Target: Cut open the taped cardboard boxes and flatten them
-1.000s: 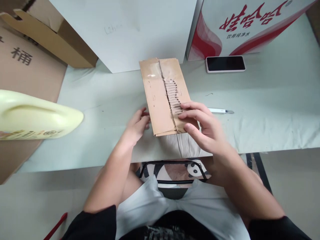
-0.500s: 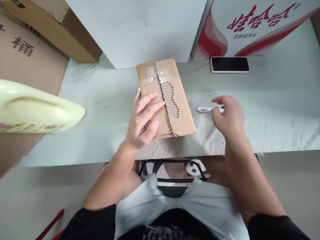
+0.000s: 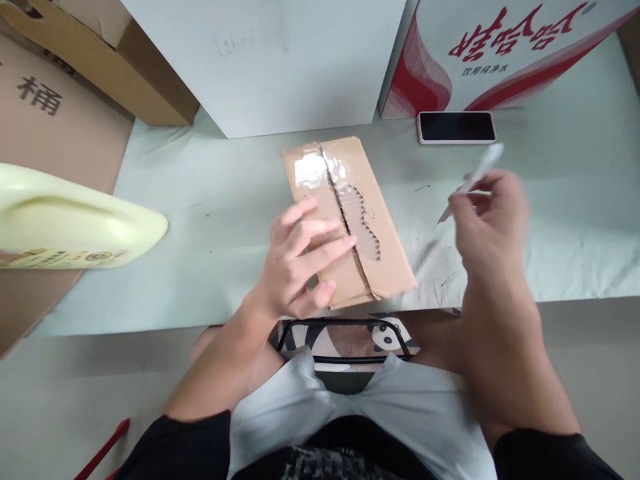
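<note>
A small brown cardboard box [image 3: 393, 267] lies tilted on the cloth-covered table, with clear tape at its far end and a torn strip of exposed corrugation beside its centre seam. My left hand [image 3: 300, 267] rests over the box's left half, its fingers spread and holding nothing. To the right of the box, raised above the cloth, my right hand [image 3: 487, 220] is closed in a pinch on a slim white utility knife [image 3: 484, 167]. The knife slants, with its thin pointed end down toward the box. Part of its handle is hidden by my fingers, and motion blurs it.
A phone [image 3: 456, 127] lies beyond my right hand, before a red-and-white carton [image 3: 470, 80]. A large white box [image 3: 300, 80] stands behind the small box. At left are a pale yellow bottle [image 3: 85, 213] and brown cardboard cartons [image 3: 65, 140]. The table's edge [image 3: 150, 331] runs before my lap.
My right hand has picked the utility knife up off the table and moved up and right. The cardboard box has shifted toward me and slightly right, with my left hand following.
</note>
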The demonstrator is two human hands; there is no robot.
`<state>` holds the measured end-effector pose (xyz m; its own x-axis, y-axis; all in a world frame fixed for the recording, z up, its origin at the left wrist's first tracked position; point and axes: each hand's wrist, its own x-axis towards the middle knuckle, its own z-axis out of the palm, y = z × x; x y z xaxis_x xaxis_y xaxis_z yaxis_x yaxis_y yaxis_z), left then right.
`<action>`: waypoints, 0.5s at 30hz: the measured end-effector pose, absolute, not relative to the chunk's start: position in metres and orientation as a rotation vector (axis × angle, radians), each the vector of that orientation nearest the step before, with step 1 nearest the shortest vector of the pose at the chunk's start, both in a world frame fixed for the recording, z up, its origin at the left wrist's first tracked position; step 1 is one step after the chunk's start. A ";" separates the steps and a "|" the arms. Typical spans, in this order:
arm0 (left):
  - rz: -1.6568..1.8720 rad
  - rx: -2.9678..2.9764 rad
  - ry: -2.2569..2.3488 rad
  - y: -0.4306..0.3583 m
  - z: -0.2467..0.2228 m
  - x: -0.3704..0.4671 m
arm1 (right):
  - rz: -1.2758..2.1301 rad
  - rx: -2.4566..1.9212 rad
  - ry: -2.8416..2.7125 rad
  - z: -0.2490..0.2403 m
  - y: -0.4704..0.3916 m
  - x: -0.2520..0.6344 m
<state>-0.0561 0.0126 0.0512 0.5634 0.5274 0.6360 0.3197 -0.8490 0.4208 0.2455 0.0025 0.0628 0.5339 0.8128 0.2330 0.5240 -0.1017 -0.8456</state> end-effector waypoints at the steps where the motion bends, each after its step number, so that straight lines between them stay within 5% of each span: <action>1: 1.160 2.548 0.639 0.008 0.056 -0.053 | 0.368 -1.596 -1.013 0.070 0.002 0.244; 7: 1.202 2.514 0.536 -0.008 0.063 -0.037 | 0.389 -1.011 -0.912 0.102 -0.009 0.238; 15: 1.064 2.424 0.745 0.007 0.035 -0.033 | 0.406 -1.145 -0.918 0.112 -0.023 0.213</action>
